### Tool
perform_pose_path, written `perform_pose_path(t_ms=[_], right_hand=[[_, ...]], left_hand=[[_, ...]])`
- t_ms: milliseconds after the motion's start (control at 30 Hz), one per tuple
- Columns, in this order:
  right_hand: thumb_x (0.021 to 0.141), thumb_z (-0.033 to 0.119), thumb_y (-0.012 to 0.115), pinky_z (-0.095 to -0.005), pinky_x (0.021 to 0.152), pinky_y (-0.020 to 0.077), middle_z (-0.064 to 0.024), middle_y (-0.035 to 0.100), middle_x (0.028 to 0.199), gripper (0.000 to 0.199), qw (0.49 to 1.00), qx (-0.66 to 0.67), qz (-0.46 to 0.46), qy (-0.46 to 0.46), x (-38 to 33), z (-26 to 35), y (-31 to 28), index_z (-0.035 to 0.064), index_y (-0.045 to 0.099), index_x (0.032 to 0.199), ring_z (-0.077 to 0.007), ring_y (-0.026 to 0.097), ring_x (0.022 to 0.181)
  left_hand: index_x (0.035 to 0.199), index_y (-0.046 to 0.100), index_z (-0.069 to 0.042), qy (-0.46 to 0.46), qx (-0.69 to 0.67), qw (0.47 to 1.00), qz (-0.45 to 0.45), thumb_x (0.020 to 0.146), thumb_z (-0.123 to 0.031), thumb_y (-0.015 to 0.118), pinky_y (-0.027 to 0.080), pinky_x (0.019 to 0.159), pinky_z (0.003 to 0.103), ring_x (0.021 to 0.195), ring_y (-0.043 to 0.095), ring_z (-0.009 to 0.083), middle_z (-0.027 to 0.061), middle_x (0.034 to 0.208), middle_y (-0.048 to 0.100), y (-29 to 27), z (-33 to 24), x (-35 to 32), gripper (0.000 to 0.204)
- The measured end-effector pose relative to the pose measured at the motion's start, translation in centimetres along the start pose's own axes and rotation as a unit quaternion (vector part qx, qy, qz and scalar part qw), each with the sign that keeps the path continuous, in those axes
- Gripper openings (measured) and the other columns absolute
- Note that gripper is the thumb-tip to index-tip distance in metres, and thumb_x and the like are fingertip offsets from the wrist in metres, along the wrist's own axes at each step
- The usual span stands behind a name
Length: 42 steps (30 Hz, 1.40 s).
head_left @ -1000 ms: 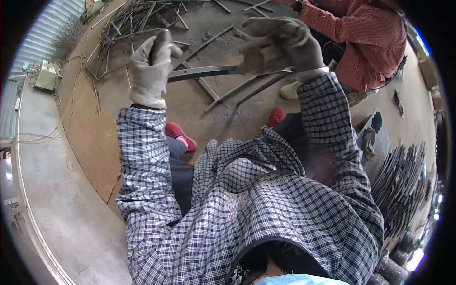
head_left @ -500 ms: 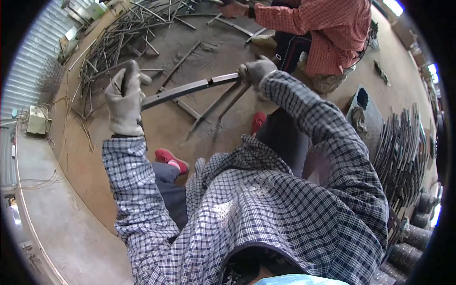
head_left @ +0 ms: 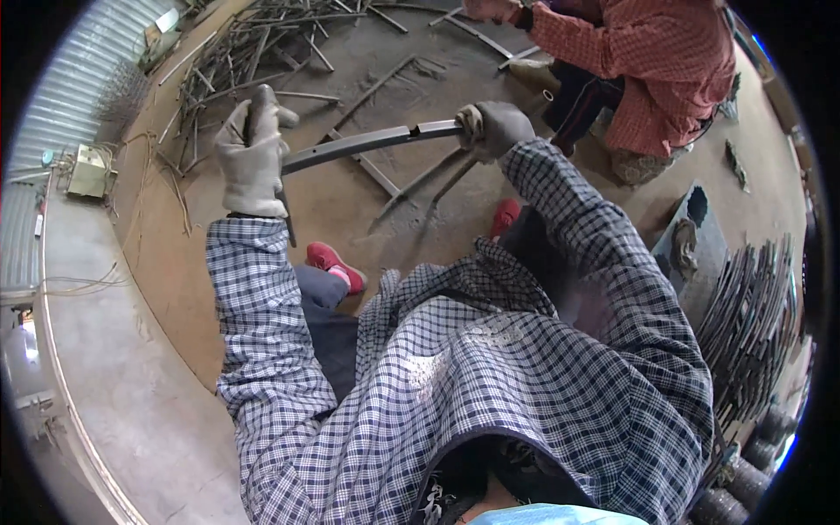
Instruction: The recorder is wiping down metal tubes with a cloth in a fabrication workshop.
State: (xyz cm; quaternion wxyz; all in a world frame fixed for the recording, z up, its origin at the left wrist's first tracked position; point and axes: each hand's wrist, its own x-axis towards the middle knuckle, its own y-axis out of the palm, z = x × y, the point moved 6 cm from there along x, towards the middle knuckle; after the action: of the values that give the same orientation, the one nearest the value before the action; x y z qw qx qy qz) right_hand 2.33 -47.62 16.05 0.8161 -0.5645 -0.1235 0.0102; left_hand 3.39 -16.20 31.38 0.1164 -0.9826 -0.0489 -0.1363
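A U-shaped grey metal frame [head_left: 350,150] made of square tube spans between my two gloved hands, raised off the floor. A small notch shows in its long bar, nearer the right end. My left hand [head_left: 252,162] is at the left corner, fingers pointing up, the bar against the thumb side; part of its grip is hidden. Below that hand a short leg of the frame sticks out. My right hand [head_left: 499,131] is wrapped round the right corner, and another leg slants down from it. Both gloves are pale and smudged grey.
Beyond my hands, loose metal tubes [head_left: 254,52] lie heaped on the floor, with an angled metal piece [head_left: 376,179] nearer. A person in a red checked shirt [head_left: 647,61] crouches at the far right. Bundled rods [head_left: 752,306] stand at right. A pale ledge [head_left: 114,332] runs along the left.
The whole view has shifted a little, so hands, frame and surroundings appear farther right. Both hands keep their places on the metal frame.
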Motion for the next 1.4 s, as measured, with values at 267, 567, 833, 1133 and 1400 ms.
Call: perform_pose_path(t_ms=[267,567,833,1133,1400], right_hand=[[0.088,0.017,0.051,-0.0316,0.08,0.0521,-0.0117,0.06,0.104,0.03,0.604,0.788,-0.087,0.084,-3.4,0.0,-2.8,-0.0025,0.057,0.111,-0.0254,0.06,0.089],[0.082,0.005,0.062,-0.0326,0.064,0.0552,-0.0081,0.062,0.091,0.019,0.824,0.441,-0.301,0.188,-1.9,-14.5,3.8,0.0054,0.056,0.1,-0.021,0.063,0.077],[0.073,-0.001,0.07,-0.0346,0.071,0.0553,-0.0034,0.062,0.09,0.033,0.542,0.829,-0.106,-0.087,0.9,-3.7,2.2,0.0093,0.057,0.102,-0.0189,0.063,0.081],[0.078,0.027,0.072,-0.0329,0.081,0.0486,-0.0098,0.066,0.103,0.041,0.732,0.495,-0.39,0.259,2.4,-11.0,3.5,0.0009,0.062,0.108,-0.0217,0.062,0.091],[0.068,0.007,0.078,-0.0284,0.065,0.0508,-0.0043,0.063,0.08,0.026,0.791,0.524,-0.305,0.082,-2.2,-3.6,1.8,0.0043,0.06,0.086,-0.0142,0.059,0.07]], left_hand=[[0.064,0.059,-0.008,-0.026,-0.009,0.996,-0.09,0.092,-0.032,0.057,0.029,0.038,0.018,0.04,0.039,0.0026,-0.0033,0.051,0.05,-2.5,1.9,0.8,0.037],[0.065,0.059,-0.006,-0.003,-0.065,0.995,-0.081,0.091,-0.029,0.059,0.031,0.039,0.019,0.038,0.038,0.0029,-0.0012,0.052,0.052,0.0,0.8,2.6,0.034],[0.077,0.056,-0.006,-0.049,-0.083,0.975,-0.198,0.089,-0.025,0.059,0.037,0.045,0.023,0.043,0.041,0.0076,0.0033,0.055,0.052,-6.8,5.4,1.6,0.023],[0.066,0.058,-0.006,-0.031,-0.039,0.986,-0.159,0.09,-0.028,0.06,0.029,0.04,0.02,0.042,0.039,0.0039,-0.0012,0.053,0.052,0.6,-0.7,-3.4,0.033],[0.075,0.058,-0.003,-0.052,-0.072,0.98,-0.175,0.09,-0.032,0.059,0.037,0.044,0.025,0.046,0.044,0.0094,0.0043,0.063,0.056,-7.3,4.9,-0.4,0.032]])
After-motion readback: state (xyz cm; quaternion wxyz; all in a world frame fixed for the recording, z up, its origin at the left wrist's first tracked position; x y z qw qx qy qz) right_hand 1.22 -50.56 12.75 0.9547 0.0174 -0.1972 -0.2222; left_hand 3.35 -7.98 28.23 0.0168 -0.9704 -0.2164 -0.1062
